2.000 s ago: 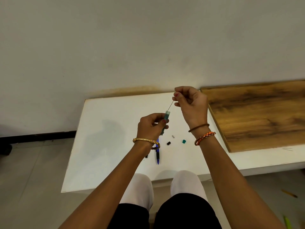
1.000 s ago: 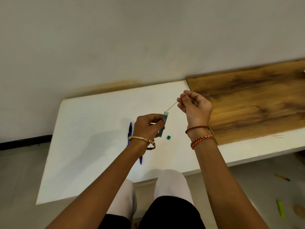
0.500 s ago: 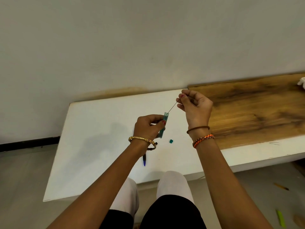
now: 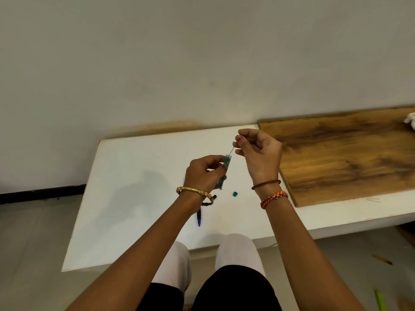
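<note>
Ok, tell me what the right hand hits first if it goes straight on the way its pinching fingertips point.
Likely the teal lead case gripped by the left hand: the right hand pinches a thin lead that runs down-left to its top. Depth is unclear.

Your lead case (image 4: 225, 170) looks like clear teal plastic, glossy. The counter (image 4: 139, 176) before you is smooth matt white; the board (image 4: 345, 158) shows varnished wood grain.

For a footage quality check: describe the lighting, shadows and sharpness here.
Head view: soft, even light; a faint grey shadow falls on the table left of the left hand; the thin rod pinched by the right hand reads as a faint line; the wide lens slants the table edges.
</note>
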